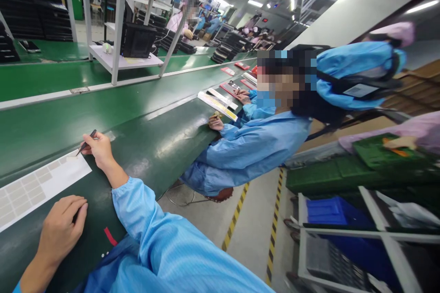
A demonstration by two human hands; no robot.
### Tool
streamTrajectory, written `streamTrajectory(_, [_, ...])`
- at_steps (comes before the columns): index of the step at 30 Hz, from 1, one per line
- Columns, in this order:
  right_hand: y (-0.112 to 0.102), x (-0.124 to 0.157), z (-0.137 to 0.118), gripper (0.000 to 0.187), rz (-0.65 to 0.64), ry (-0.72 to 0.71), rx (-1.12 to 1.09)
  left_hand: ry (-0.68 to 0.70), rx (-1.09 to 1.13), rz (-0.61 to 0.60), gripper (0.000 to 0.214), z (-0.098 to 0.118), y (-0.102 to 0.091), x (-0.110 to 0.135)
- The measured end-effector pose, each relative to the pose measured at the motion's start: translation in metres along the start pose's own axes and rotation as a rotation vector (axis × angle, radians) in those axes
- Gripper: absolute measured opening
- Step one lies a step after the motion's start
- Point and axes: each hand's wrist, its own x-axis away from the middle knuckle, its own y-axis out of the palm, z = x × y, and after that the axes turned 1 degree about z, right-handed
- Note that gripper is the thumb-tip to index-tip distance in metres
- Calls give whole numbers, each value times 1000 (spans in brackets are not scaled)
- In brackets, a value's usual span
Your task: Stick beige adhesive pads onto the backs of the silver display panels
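While the right hand [98, 151] pinches tweezers [88, 140], the empty left [60, 229] lies beside white labels [34, 197].

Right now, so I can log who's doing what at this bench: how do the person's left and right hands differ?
The right hand pinches dark tweezers, while the left hand shows nothing held. The right hand sits at the short end of a white sheet, the left hand along its long edge. Both are bare and over the dark green belt.
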Motion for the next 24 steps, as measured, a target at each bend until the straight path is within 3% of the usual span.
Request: streamTrajectory(24, [-4, 3, 2, 15, -6, 14, -8, -35, 30, -41, 9, 2, 0, 4])
